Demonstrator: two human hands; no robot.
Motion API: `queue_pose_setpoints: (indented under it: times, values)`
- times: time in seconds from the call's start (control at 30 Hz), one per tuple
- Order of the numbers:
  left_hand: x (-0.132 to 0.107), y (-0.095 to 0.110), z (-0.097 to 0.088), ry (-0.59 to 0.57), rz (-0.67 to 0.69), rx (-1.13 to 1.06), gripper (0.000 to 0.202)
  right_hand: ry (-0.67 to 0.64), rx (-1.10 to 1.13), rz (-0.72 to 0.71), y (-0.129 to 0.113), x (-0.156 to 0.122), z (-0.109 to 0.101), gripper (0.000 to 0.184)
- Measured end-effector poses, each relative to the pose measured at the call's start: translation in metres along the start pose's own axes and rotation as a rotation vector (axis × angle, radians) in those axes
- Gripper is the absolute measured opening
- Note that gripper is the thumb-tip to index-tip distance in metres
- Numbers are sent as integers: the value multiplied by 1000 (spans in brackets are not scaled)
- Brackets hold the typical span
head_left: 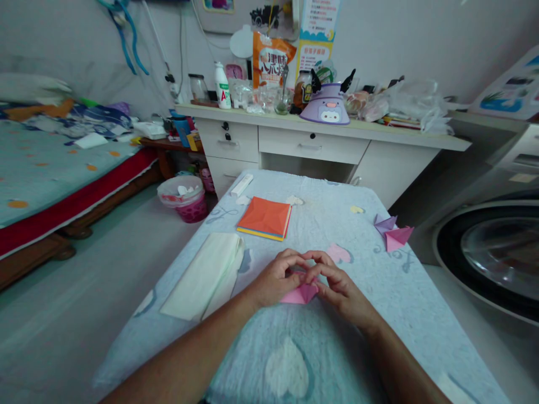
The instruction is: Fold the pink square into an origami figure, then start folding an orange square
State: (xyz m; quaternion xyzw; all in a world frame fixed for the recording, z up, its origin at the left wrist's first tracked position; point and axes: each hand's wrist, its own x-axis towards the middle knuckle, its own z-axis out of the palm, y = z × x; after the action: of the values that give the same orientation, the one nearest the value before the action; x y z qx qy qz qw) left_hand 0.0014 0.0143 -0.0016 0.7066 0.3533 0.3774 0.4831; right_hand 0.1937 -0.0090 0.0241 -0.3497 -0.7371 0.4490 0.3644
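A partly folded pink paper [300, 295] lies on the cloth-covered table, with both my hands closed on it. My left hand [275, 278] grips its left side, and my right hand [337, 286] pinches its right edge. The fingertips of both hands meet above the paper and hide its upper part. Beyond my hands sits a stack of square coloured paper [266, 217], orange on top. To the left lies a folded whitish-green sheet [210, 272]. Folded paper pieces, one purple [384, 224] and one pink [398, 238], rest near the table's right edge.
The light blue tablecloth [286, 365] covers the table. A small white box-like item [242, 185] lies at its far left corner. Behind stands a white desk [311, 143] crowded with bottles and bags. A waste bin [183, 196] is at left, a washing machine [497, 241] at right.
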Motion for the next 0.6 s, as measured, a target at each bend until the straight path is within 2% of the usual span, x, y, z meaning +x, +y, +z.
queue_pose_setpoints:
  times: [0.27,0.33,0.5,0.6]
  values:
    - [-5,6,-17,382,39,73,29,277,-335,-201,1,2,-4,6]
    - [-8,7,-14,367,40,50,39,353,-394,-234,1,2,-3,8]
    - [-13,4,4,171,-102,-85,90,499,-422,-226,1,2,-1,8]
    - [-12,4,13,93,-140,-170,95,540,-397,-197,3,3,1,6]
